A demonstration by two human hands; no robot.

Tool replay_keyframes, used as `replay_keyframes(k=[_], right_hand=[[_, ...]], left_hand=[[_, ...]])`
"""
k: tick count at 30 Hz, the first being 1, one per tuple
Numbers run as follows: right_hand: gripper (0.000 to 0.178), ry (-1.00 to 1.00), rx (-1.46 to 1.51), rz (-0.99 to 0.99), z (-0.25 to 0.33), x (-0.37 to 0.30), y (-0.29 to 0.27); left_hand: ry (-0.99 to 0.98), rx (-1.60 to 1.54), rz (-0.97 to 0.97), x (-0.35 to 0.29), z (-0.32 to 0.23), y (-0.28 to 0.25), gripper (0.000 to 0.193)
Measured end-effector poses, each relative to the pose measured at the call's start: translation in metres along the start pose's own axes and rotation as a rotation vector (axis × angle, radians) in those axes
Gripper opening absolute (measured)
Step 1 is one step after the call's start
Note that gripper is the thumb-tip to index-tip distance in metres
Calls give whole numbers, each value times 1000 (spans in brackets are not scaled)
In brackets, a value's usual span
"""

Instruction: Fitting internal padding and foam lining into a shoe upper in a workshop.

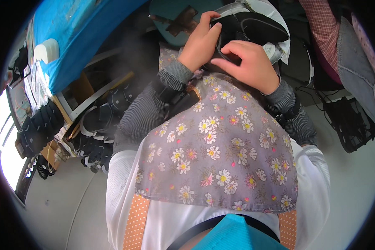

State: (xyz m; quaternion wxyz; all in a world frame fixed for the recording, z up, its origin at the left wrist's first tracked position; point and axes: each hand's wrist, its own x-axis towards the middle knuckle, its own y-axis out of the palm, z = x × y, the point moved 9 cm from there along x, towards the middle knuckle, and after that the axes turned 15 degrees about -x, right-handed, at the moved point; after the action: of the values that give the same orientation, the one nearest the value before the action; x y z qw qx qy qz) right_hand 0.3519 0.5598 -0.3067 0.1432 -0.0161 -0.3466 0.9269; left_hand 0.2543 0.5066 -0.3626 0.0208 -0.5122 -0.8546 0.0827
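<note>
A black stitched fabric piece with a pale lined edge stands at the top of the view, above my lap. It looks like a shoe upper, though part of it is hidden. My left hand pinches its left edge between thumb and fingers. Lower down, my right hand is curled at the near edge of the same piece, index finger bent against it and thumb pointing left. The tips of its other fingers are hidden. A white material curves around the far side of the black piece.
A teal surface with a brown metal part lies beyond my left hand. Blue sheeting covers a bench at left, and black pieces hang in bundles below it. At right are draped cloths and a black pedal-like frame.
</note>
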Motion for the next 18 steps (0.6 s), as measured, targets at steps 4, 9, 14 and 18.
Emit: replay_keyframes(k=[4,9,14,18], right_hand=[[21,43,-30,-70,4,9,-2],[16,209,107,-351,-12,13,-29],[37,275,946,205,9,3,24],[44,219,546,502,24,-15,6]], left_hand=[[-255,-334,-101,6,-2,-10,65],[142,-42,-35,8,-54,-19,67],[-106,-46,137,-8,-46,-18,69],[-74,64,209,-27,-55,-23,73]])
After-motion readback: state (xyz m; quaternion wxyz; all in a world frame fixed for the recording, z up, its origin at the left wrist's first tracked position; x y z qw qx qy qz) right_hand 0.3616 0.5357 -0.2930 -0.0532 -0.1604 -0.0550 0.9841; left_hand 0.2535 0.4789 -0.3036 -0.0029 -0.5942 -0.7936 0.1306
